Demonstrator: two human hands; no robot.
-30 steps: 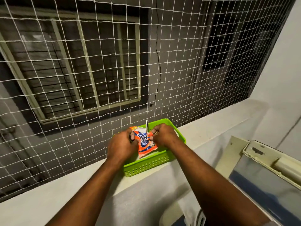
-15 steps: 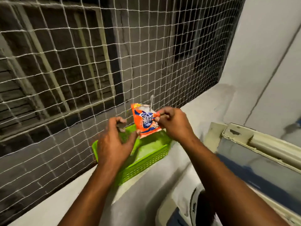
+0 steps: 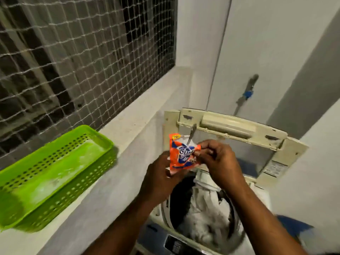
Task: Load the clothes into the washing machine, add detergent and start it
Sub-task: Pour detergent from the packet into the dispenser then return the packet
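An orange detergent sachet (image 3: 181, 155) with a blue logo is held up over the open top-loading washing machine (image 3: 261, 196). My left hand (image 3: 161, 179) grips its lower left side. My right hand (image 3: 219, 162) pinches its right edge near the top. A thin metal handle (image 3: 191, 134), perhaps a spoon, sticks up behind the sachet. White and dark clothes (image 3: 204, 212) fill the drum below my hands. The machine's lid (image 3: 233, 129) stands raised at the back.
A green perforated plastic basket (image 3: 55, 173) sits on the concrete ledge (image 3: 136, 122) at the left, under a netted window (image 3: 73, 52). A tap with a blue fitting (image 3: 247, 93) is on the wall behind the machine.
Both hands carried the sachet out of the green basket and rightward over the machine's open drum. My view swung right, so the basket now lies far left.
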